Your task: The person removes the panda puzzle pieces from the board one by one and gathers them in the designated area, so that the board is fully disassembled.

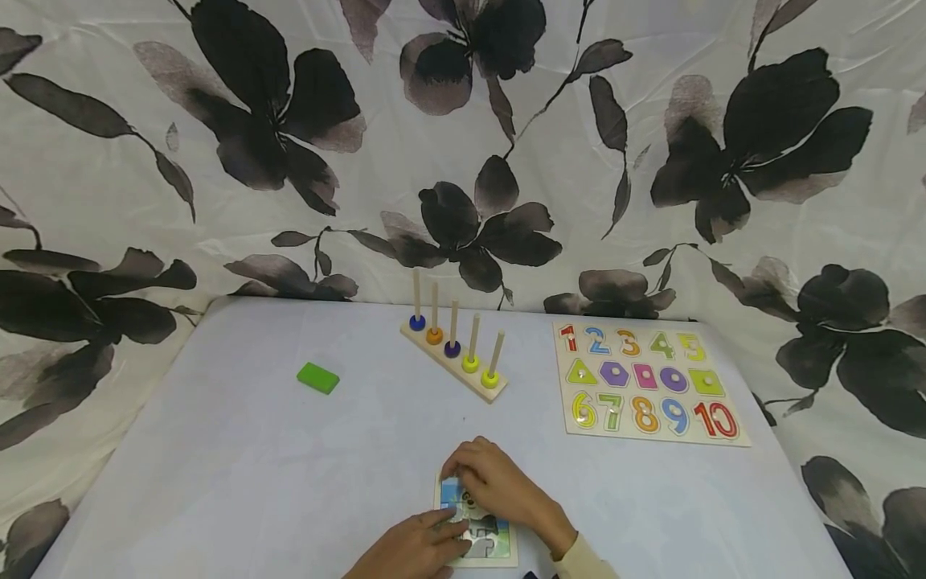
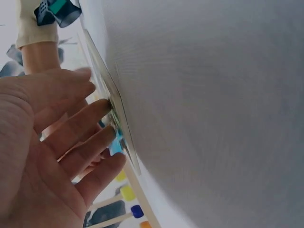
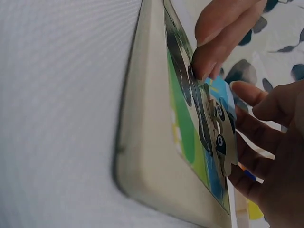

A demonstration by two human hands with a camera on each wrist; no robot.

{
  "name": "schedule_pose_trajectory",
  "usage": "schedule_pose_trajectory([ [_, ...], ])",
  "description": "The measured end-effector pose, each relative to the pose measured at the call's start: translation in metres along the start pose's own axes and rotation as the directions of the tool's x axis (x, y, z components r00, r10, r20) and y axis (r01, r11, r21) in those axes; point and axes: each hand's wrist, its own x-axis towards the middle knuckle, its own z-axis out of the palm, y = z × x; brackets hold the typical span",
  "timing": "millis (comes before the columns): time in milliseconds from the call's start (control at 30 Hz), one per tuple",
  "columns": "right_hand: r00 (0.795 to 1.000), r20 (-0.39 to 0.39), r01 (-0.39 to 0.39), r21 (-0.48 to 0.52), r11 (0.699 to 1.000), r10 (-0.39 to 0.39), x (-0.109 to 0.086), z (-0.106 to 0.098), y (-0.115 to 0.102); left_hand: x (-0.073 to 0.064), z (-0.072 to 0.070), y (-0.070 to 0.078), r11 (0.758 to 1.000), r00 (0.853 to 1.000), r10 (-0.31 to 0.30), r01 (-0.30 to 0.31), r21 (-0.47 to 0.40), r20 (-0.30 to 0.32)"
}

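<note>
A panda jigsaw puzzle in a wooden tray (image 1: pixel 514 555) lies at the table's near edge. My left hand (image 1: pixel 419 545) rests its fairly straight fingers on the lower left of the puzzle; in the left wrist view the fingers (image 2: pixel 99 142) reach to the tray's edge. My right hand (image 1: pixel 499 486) is over the upper part. In the right wrist view, its fingers (image 3: pixel 251 161) hold a panda-face puzzle piece (image 3: pixel 223 137), which stands slightly raised above the other pieces. Part of the puzzle is hidden under both hands.
Beyond the hands stands a wooden peg stand (image 1: pixel 463 370) with coloured rings on its pegs. To its right lies a number and shape board (image 1: pixel 571 378). A green block (image 1: pixel 317 378) sits on the left of the white table (image 1: pixel 239 466). Floral cloth (image 1: pixel 593 201) hangs behind.
</note>
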Motion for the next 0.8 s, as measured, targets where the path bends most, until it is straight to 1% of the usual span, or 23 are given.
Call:
schedule_pose_trajectory([
  [133,1.000,0.005,-0.004,0.020,1.000,0.004,-0.001,-0.001,0.002,0.003,0.003,0.002,1.000,0.999,0.018,-0.018,0.007,-0.040],
  [200,1.000,0.009,-0.007,0.026,1.000,0.006,-0.001,-0.001,0.002,0.004,0.005,0.003,1.000,0.999,0.016,-0.015,0.002,-0.049],
  [300,1.000,0.014,-0.007,0.036,0.999,0.007,-0.001,0.000,0.003,0.006,0.008,0.003,1.000,0.999,0.006,-0.005,0.004,-0.044],
  [367,1.000,0.014,0.000,0.031,1.000,0.000,-0.001,0.000,0.003,0.006,0.009,0.002,1.000,0.999,-0.001,0.002,0.022,-0.035],
  [467,1.000,0.018,0.013,0.012,1.000,-0.013,0.001,0.001,0.004,0.006,0.010,0.000,0.998,0.999,0.007,-0.004,0.065,-0.046],
  [567,1.000,0.022,0.021,-0.033,0.999,-0.020,0.003,0.001,0.004,0.007,0.011,-0.001,0.995,0.998,0.023,-0.016,0.101,-0.063],
  [700,1.000,0.023,0.008,-0.088,0.996,-0.006,0.006,0.002,0.003,0.007,0.012,-0.001,0.991,0.997,0.031,-0.022,0.129,-0.073],
  [800,0.999,0.030,-0.016,-0.082,0.997,0.018,0.007,0.002,0.003,0.008,0.012,0.000,0.991,0.997,0.031,-0.021,0.128,-0.075],
])
